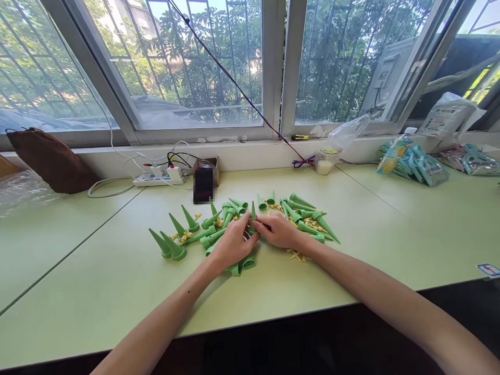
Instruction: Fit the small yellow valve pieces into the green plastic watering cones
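A green plastic watering spike (pixel 253 210) stands point up between my two hands above the middle of the table. My left hand (pixel 234 240) is closed around its left side and lower part. On the other side, my right hand (pixel 279 230) has its fingers pinched at the spike's base; whether a small part is also in them is hidden. More green spikes (pixel 175 246) stand and lie to the left, with another heap of spikes (pixel 302 211) to the right. Small yellow plastic pieces (pixel 297 255) are scattered among them. Below my left hand, one spike's round threaded opening (pixel 249 262) faces me.
Along the windowsill are a power strip (pixel 158 178) with cables, a small box (pixel 213 169) with a blurred dark object before it, and a cup in a plastic bag (pixel 325 162). Bagged teal items (pixel 420 164) lie back right, a brown bag (pixel 50 159) back left.
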A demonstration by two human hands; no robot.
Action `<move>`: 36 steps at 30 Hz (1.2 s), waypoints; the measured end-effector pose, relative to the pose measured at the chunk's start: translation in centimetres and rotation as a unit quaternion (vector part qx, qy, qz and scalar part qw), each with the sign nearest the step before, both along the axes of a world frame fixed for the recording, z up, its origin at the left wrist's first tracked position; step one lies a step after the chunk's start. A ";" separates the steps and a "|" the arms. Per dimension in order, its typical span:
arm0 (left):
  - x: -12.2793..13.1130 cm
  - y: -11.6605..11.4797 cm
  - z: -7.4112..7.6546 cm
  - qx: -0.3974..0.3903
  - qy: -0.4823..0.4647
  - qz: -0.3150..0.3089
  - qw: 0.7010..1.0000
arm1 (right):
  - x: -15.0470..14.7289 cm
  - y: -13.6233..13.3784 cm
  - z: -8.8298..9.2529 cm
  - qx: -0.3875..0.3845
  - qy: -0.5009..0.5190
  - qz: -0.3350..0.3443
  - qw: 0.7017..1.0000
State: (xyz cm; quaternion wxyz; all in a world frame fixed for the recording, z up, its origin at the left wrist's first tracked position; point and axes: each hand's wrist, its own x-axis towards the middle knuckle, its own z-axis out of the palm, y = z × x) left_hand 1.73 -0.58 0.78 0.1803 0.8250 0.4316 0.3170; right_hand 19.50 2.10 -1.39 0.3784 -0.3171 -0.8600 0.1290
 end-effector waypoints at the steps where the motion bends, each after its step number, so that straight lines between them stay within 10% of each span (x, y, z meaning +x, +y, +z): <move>1: 0.0 0.0 0.0 0.001 0.001 0.001 1.000 | 0.0 0.0 0.0 0.000 -0.001 0.000 1.000; 36: 0.0 0.0 0.3 -0.007 0.032 0.005 0.999 | 0.0 -0.1 0.2 -0.004 -0.043 -0.014 0.999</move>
